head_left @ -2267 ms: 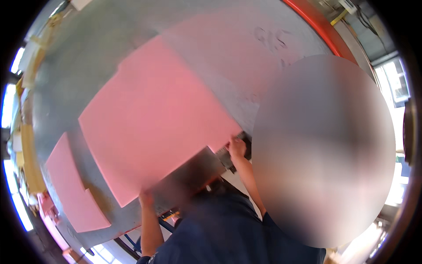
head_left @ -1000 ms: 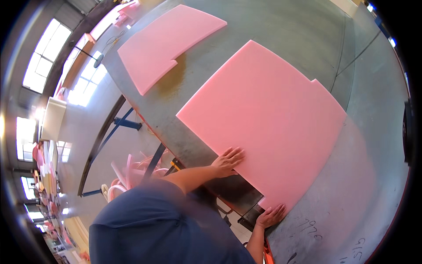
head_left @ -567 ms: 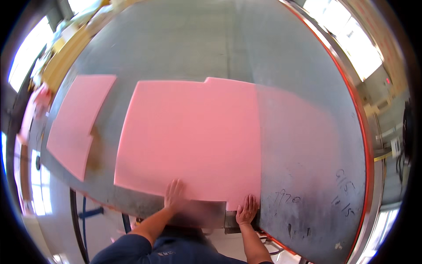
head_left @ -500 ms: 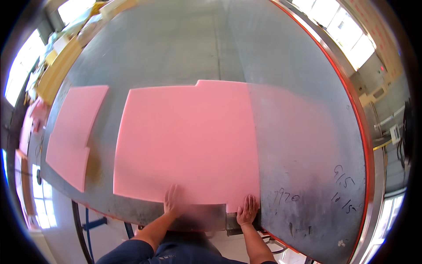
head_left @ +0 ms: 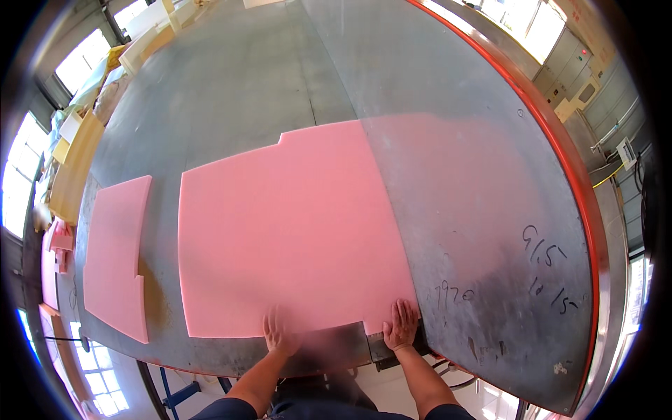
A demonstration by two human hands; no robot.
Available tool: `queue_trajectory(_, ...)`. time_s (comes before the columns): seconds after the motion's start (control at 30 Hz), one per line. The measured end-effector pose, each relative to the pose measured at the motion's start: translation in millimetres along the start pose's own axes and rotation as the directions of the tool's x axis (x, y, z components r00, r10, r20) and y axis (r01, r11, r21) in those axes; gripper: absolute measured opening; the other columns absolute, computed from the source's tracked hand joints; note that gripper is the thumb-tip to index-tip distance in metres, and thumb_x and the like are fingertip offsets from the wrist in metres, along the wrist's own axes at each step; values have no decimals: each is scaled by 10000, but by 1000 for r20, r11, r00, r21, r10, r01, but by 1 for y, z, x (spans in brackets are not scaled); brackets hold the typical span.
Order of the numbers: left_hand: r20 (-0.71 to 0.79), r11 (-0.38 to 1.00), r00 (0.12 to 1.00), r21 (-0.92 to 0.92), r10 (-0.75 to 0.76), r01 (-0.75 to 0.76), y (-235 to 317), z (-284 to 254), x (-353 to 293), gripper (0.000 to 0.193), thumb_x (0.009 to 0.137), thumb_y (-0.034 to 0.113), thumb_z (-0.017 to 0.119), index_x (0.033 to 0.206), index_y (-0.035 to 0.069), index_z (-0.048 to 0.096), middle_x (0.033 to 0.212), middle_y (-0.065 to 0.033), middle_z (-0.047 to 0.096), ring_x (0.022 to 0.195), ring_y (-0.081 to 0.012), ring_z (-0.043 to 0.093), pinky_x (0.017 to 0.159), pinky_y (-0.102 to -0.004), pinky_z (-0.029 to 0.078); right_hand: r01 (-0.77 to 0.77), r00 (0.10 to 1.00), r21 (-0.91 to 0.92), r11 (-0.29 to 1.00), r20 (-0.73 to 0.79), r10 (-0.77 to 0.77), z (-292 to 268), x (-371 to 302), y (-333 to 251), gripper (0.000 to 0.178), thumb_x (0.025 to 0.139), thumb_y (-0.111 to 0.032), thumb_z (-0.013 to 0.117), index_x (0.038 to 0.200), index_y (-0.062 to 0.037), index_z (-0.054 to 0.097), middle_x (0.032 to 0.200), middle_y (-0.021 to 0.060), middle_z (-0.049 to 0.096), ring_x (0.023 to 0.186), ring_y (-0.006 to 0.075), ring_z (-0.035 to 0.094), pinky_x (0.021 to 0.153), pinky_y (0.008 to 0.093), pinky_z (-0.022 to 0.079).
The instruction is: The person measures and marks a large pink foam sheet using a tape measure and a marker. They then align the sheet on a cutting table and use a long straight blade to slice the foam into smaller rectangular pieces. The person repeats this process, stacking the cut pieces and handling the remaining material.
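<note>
A large pink foam sheet [head_left: 294, 231] lies flat on a grey metal table [head_left: 448, 126]. My left hand [head_left: 278, 333] rests palm down on the sheet's near edge, fingers spread. My right hand [head_left: 401, 325] lies flat at the sheet's near right corner, partly on the table beside a small dark block at the table's edge. Neither hand grips anything. A smaller pink foam piece [head_left: 117, 255] with a notch in its right side lies to the left, apart from the big sheet.
The table has a raised red rim [head_left: 570, 182] along its right side and handwritten marks near my right hand. Yellowish foam blocks [head_left: 73, 171] are stacked beyond the left edge. Windows show at far left and top right. The floor lies below the near edge.
The view has swung round and steadied over the table. The large sheet now lies square in front of me, with both hands still flat on its near edge.
</note>
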State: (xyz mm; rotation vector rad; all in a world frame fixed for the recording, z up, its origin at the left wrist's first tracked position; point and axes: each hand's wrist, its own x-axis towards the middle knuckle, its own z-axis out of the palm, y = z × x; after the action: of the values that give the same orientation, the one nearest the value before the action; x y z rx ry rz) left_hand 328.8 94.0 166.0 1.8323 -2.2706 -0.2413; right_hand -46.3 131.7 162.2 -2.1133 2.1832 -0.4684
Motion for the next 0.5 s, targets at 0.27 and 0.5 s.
queue_trajectory(0.27, -40, 1000, 999, 10, 21, -21, -4, 4, -3, 940, 741, 370, 760, 1519, 64, 332, 1596, -213, 289, 1496, -423, 215, 1202, -591, 142, 15, 1000, -12, 1000, -26, -15, 4, -1, 1, 664, 898, -379, 556, 1474, -63, 453, 1527, 150, 446, 1429, 369, 386, 1170, 561, 248)
queue_trajectory(0.5, -141, 997, 987, 1, 76, -77, 2, 0, -1, 888, 753, 361, 755, 1498, 61, 376, 1577, -212, 333, 1485, -420, 252, 1197, -581, 170, 10, 1000, -22, 1000, -27, -10, 0, -7, -1, 648, 908, -370, 550, 1467, -55, 460, 1530, 152, 446, 1430, 369, 383, 1180, 552, 240)
